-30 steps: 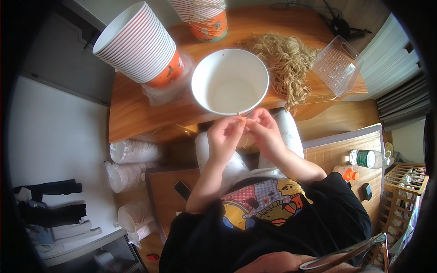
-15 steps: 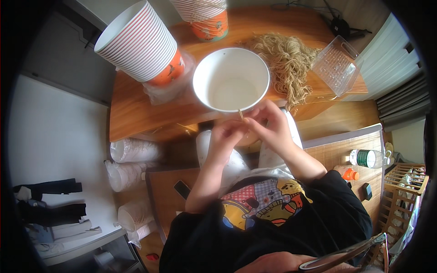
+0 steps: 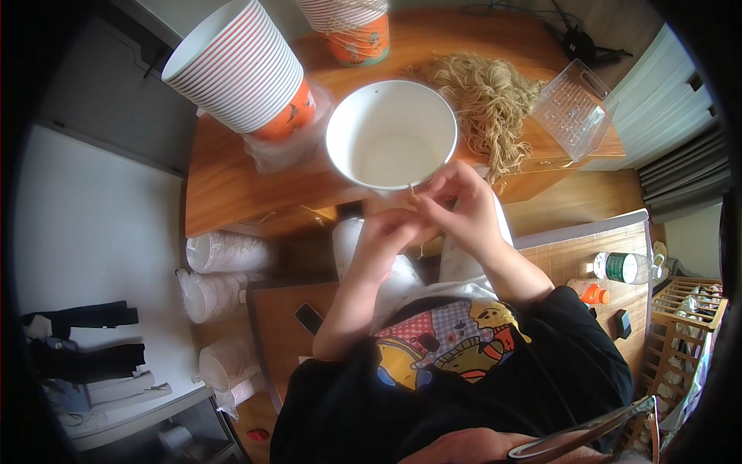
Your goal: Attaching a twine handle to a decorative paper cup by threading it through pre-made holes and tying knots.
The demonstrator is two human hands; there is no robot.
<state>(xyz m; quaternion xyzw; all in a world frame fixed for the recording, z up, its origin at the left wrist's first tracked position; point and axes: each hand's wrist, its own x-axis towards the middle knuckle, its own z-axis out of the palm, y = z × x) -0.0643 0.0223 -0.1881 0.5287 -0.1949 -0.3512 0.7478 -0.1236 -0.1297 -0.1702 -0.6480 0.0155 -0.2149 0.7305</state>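
Observation:
A large white paper bucket [image 3: 392,127] stands at the near edge of the wooden desk, its open mouth toward me. Right at its near rim, a thin tan string [image 3: 412,189] passes over the edge. My right hand [image 3: 466,209] pinches this string between thumb and forefinger. Close beside it, my left hand [image 3: 393,236] has its fingers closed by the same string, their tips partly hidden. A loose end hangs below the fingers. Further right on the desk lies a heap of tan strings [image 3: 487,97].
Nested orange-and-white buckets [image 3: 239,73] lean at the left of the desk [image 3: 224,193]; another stack [image 3: 355,39], wound with string, is behind. A clear plastic basket [image 3: 573,108] sits at the right. A bottle [image 3: 622,267] and a phone [image 3: 309,318] lie on the lower surface beside me.
Both hands stay at the bucket's near rim, with the right fingers shifted slightly up. Less string stands above the fingertips, and a loose end now shows below them.

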